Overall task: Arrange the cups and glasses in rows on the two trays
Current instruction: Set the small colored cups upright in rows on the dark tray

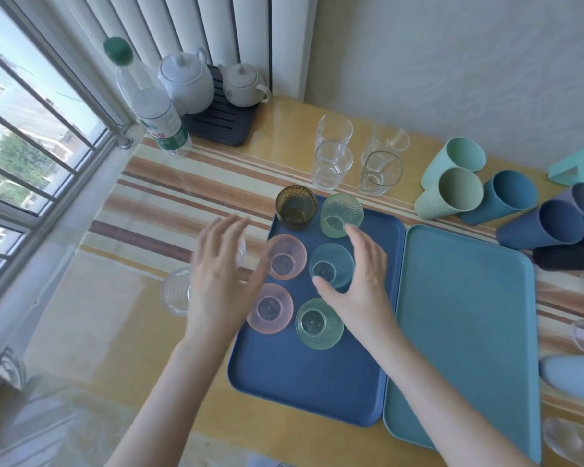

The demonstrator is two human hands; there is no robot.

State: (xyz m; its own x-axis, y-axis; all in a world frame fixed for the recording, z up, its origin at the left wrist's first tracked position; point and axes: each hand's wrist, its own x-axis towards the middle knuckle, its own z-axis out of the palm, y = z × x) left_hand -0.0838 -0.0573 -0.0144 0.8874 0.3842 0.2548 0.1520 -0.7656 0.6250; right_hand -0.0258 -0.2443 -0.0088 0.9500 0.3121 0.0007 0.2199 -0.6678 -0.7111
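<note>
Six glasses (300, 264) stand in two rows on the left tray (304, 392); the right tray (466, 332) lies just beside it.

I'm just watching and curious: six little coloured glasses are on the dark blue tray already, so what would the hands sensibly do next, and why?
Probably the left hand should pick up the clear textured glass lying beside it, off the dark blue tray, and set it behind the pink glass. The two columns stop mid-tray, the near half is bare, and the teal tray holds nothing yet.
</note>
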